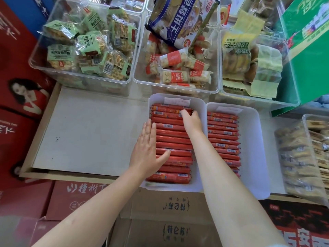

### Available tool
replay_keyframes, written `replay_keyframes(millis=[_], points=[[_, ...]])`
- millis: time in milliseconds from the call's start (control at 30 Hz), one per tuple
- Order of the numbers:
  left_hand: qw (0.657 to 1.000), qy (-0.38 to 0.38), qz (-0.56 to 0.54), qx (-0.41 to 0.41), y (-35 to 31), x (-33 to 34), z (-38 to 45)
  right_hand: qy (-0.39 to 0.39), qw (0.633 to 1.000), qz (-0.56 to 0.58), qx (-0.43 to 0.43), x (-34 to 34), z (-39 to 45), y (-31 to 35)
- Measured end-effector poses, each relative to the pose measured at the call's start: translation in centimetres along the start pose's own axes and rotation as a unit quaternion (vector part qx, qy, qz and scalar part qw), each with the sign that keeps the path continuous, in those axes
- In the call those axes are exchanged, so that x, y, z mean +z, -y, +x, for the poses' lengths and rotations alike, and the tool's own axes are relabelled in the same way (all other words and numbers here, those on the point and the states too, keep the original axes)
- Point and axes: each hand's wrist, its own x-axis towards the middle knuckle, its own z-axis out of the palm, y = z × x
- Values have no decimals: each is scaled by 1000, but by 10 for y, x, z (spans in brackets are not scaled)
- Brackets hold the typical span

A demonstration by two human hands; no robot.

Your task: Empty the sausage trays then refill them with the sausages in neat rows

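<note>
Left hand (147, 150) is flat, fingers straight, pressing against the left ends of the sausages (171, 139) to square them up, while the right hand (189, 118) has its fingers curled onto the top couple of sausages near the far end of the left tray (197, 104), can't tell if it's actually gripping one. That tray looks basically full, one tidy stack. The right tray (252, 122) beside it on the counter (89, 131) is lined up too. I'd say it's nearly done, just final straightening left.
</note>
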Motion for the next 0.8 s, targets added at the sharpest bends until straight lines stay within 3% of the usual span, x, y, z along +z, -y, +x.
replay_keyframes(millis=[267, 333, 400, 500, 567, 667, 800], points=[[1000, 9, -10, -1, -1, -1, 0, 34, 999, 7, 14, -4, 7, -1], [1000, 11, -2, -2, 0, -1, 1, 40, 999, -31, 10, -5, 6, 0], [1000, 14, 2, -5, 1, 0, 1, 2, 993, -102, -51, 0, -3, -8], [1000, 16, -14, -4, 2, 0, 1, -87, 944, -212, -238, 13, -40, -34], [999, 18, -31, 1, 3, -1, 1, -87, 898, -302, -308, 18, -60, -58], [999, 6, -48, 2, 3, -2, 0, -40, 854, -440, -276, 26, -65, -90], [999, 13, -49, -3, 4, -6, -1, -42, 831, -497, -245, 38, -64, -97]])
